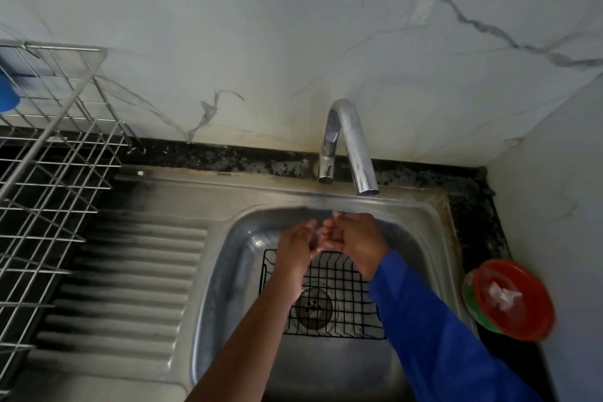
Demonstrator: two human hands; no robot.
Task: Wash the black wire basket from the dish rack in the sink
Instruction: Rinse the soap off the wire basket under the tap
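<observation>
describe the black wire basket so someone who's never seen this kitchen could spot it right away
Start at the steel sink under the curved tap. The black wire basket lies flat on the bottom of the bowl, over the round drain, below the left hand and right hand. Its dark grid sets it apart from the big silver wire dish rack on the counter at left.

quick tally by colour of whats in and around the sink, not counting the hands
Black: 1, the wire basket lying in the sink, over the drain
Silver: 2, the tap and the dish rack
Red: 1, the lidded tub on the counter at the right
Blue: 1, the thing in the dish rack, cut off by the frame edge
Total: 5
</observation>
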